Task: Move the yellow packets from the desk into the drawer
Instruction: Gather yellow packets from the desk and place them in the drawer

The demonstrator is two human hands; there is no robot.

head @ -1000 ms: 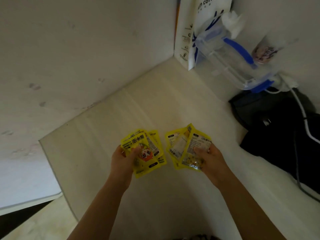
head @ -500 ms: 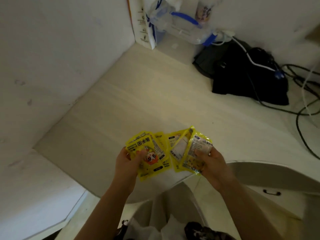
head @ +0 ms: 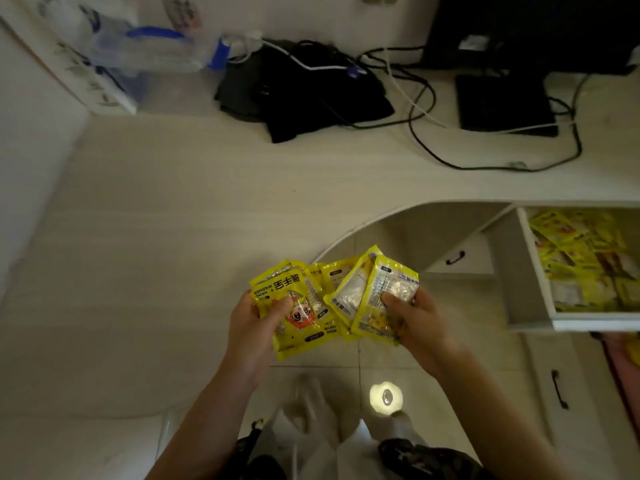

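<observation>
The person stands at the inner curve of the bench (head: 207, 209), holding two fans of yellow packets out in front, off the bench top and over the tiled floor (head: 388, 355). The left hand (head: 254, 327) has its grip closed on one bunch of yellow packets (head: 294, 306), thumb pressed across the printed front and fingers curled behind; the right hand (head: 420, 323) pinches a second bunch (head: 377, 299) the same way, thumb on the clear window of the top packet. The two fans overlap slightly at their inner edges. The drawer (head: 533, 306) stands pulled open at the right, under the bench's right-hand stretch, and it already holds a loose layer of the same packets (head: 585, 265). The step in hand looks to be the carry across to that drawer. To do it well, I would say each bunch should be kept squeezed tight, since the slick packets in a fan seem likely to slide out from the middle. Both hands should travel right and clear the drawer's near front wall before letting go, low over the pile, so nothing bounces over the rim. The cables (head: 426, 109) and dark cloth (head: 304, 95) at the back edge of the bench lie well apart from that path.
</observation>
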